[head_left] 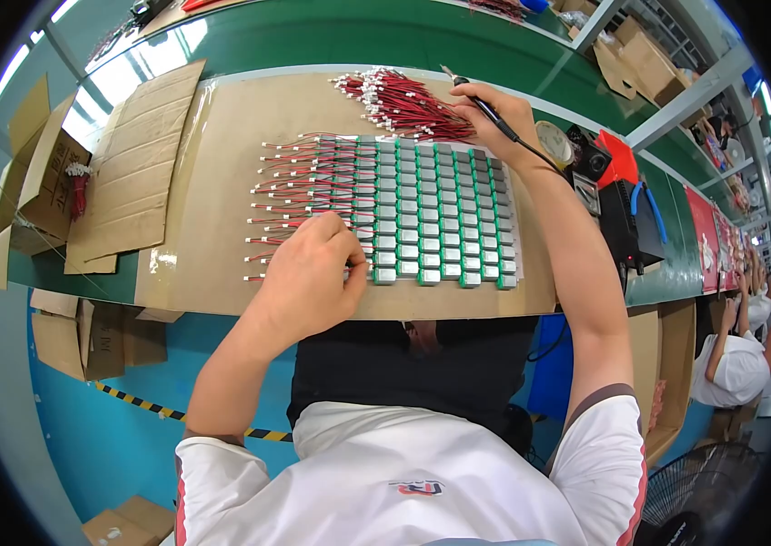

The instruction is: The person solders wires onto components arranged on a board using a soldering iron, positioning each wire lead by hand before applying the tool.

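Rows of small silver battery cells with green ends (pixel 440 211) lie on the cardboard-covered bench in front of me. Red and black wire leads with white plugs (pixel 299 175) stretch left from the cells' left side. Over the near-left leads, my left hand (pixel 308 273) has thumb and fingers pinched together; whatever is between them is hidden. My right hand (pixel 505 123) grips a soldering iron (pixel 487 109) beyond the far right corner of the cells, its tip pointing away and up. Beside that hand lies a pile of loose red and black leads (pixel 408 102).
A black power box (pixel 633 227) with a blue-handled tool on it stands right, near a round tin (pixel 554 143) and red tray (pixel 618 159). The iron's cord runs over my right forearm. An open carton (pixel 44 177) and cardboard flap (pixel 135 164) sit left. People work far right.
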A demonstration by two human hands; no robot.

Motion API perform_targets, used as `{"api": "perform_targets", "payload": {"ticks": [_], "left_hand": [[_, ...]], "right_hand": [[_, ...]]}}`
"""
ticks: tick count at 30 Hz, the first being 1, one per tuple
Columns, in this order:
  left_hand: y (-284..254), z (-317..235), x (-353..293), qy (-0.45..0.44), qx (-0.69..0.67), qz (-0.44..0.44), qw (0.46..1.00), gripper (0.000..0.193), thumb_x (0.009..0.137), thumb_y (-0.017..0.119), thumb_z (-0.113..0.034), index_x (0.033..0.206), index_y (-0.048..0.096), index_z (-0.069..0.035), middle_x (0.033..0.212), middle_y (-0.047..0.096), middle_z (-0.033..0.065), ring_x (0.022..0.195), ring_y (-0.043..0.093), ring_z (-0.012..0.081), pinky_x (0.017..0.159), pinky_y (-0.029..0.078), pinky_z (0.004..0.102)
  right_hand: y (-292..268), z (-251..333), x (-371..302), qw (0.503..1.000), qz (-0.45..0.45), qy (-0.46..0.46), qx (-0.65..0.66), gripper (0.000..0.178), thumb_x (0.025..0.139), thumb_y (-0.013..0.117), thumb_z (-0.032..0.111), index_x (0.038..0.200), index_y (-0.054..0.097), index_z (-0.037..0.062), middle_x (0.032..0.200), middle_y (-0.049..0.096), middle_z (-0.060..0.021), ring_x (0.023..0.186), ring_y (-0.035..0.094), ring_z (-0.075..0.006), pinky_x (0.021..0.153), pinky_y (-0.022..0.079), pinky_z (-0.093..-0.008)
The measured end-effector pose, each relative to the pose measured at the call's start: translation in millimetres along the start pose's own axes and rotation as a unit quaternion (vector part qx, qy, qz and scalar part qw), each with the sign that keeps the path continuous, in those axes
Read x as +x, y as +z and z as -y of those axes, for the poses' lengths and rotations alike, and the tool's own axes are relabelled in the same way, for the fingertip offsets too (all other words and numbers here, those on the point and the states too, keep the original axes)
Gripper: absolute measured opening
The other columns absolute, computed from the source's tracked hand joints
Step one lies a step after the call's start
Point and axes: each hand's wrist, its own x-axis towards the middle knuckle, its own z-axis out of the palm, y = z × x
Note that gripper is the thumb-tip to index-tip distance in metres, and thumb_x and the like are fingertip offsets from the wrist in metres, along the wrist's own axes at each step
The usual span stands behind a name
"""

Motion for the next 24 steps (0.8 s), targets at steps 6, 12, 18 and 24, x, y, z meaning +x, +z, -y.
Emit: {"api": "perform_targets", "payload": {"ticks": [6,12,18,24], "left_hand": [[-1,-1,0,-0.004,0.005,-0.008,1.0,0.011,0.084,0.078,-0.005,0.087,0.068,-0.002,0.094,0.063,0.0126,0.093,0.065,0.0352,0.082,0.054,0.0455],[-13,-12,-2,0.0,0.048,-0.02,0.999,0.018,0.086,0.084,-0.01,0.093,0.07,-0.002,0.098,0.065,0.013,0.095,0.065,0.0345,0.083,0.054,0.0447],[-36,-16,26,0.063,0.121,-0.103,0.985,0.028,0.087,0.086,-0.015,0.109,0.077,-0.001,0.104,0.07,0.0151,0.098,0.069,0.036,0.083,0.057,0.0465],[-15,31,142,0.027,0.115,-0.114,0.986,0.03,0.094,0.08,-0.023,0.113,0.079,0.001,0.1,0.077,0.0194,0.091,0.074,0.0383,0.084,0.058,0.046]], "right_hand": [[-2,-3,-4,0.999,-0.038,-0.004,0.028,0.028,0.096,0.08,0.008,0.124,0.078,0.0079,0.101,0.082,-0.0081,0.092,0.076,-0.0125,0.087,0.058,-0.0261],[-4,8,-10,0.999,-0.051,0.008,0.017,0.028,0.095,0.08,0.008,0.124,0.078,0.0085,0.102,0.083,-0.0077,0.093,0.077,-0.0128,0.087,0.059,-0.027],[3,5,-18,0.992,-0.108,-0.05,0.037,0.025,0.092,0.081,0.01,0.117,0.08,0.0103,0.1,0.081,-0.0111,0.088,0.078,-0.0249,0.081,0.061,-0.0345],[5,18,-22,0.994,-0.089,-0.064,0.024,0.026,0.094,0.082,0.01,0.12,0.08,0.0081,0.103,0.082,-0.0091,0.095,0.079,-0.0159,0.086,0.061,-0.0293]]}}
